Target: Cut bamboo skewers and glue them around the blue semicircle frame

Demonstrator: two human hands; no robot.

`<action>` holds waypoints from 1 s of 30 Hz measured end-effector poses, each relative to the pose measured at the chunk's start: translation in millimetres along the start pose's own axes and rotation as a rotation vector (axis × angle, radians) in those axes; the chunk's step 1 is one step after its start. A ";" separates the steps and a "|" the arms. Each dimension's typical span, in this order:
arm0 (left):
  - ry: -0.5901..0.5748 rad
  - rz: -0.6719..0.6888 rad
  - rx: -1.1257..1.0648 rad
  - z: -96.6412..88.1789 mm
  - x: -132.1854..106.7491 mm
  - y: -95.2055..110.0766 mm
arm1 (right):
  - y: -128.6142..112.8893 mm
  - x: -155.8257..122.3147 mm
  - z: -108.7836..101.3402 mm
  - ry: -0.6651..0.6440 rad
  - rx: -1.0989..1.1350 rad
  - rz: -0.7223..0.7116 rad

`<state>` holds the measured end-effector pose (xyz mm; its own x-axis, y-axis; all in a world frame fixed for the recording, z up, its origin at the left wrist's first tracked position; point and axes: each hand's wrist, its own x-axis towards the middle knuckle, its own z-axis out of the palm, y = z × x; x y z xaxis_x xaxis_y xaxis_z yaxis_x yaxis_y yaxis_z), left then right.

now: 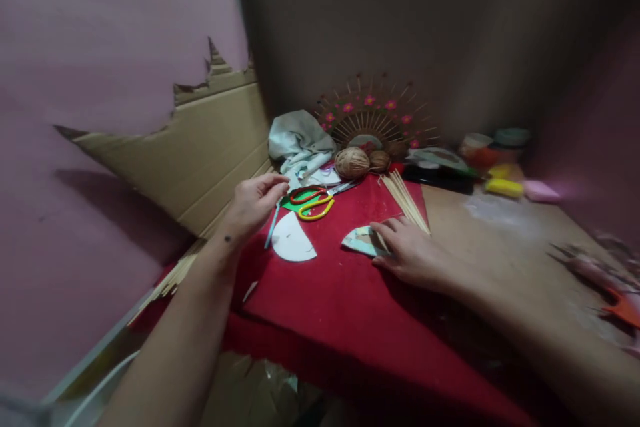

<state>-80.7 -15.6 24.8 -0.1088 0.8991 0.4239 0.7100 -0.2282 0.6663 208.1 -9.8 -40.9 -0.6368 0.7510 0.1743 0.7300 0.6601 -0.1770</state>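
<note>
My left hand (253, 203) hovers over the red cloth (340, 293), fingers curled in a pinch on a thin pale blue stick (273, 227) that slants down toward a white half-round paper piece (293, 238). My right hand (413, 253) lies flat with fingers spread, pressing on a patterned folded paper piece (360, 240). A bundle of thin wooden skewers (405, 200) lies just beyond my right hand's fingertips. Scissors with red and yellow handles (313, 203) rest on green paper between the two hands.
A ball of twine (352, 163) and a smaller one (379, 161) sit before a fan-shaped stick ornament with pink flowers (375, 117). Crumpled cloth (297, 143), torn cardboard (200, 147) at left, jars (493, 147) and yellow and pink items at right. More skewers (173, 277) lie at the left edge.
</note>
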 end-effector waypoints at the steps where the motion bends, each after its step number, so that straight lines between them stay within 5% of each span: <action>1: 0.048 -0.037 -0.038 -7.8 -2.0 0.2 | 1.2 0.1 1.5 0.003 0.002 -0.004; 6: 0.089 -0.046 -0.164 -10.9 -2.2 11.9 | 1.5 -1.8 5.9 0.022 0.040 0.011; 11: -0.167 0.054 -0.208 26.8 15.1 37.5 | -9.0 -5.0 -1.3 0.007 0.038 0.036; 17: -0.471 0.360 0.113 78.8 24.8 61.3 | -11.2 -9.5 -12.1 -0.079 0.080 0.045; 24: -0.947 0.346 0.247 81.5 19.5 42.0 | 0.9 -27.0 -11.4 -0.016 0.185 0.124; 30: -0.961 0.420 0.321 86.3 8.6 25.9 | -3.3 -26.4 -13.7 -0.037 0.121 0.103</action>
<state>-3.2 18.5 -7.2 0.6734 0.7199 -0.1682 0.7265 -0.6022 0.3310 225.9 -32.0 -31.6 -0.5702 0.8137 0.1132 0.7586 0.5744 -0.3076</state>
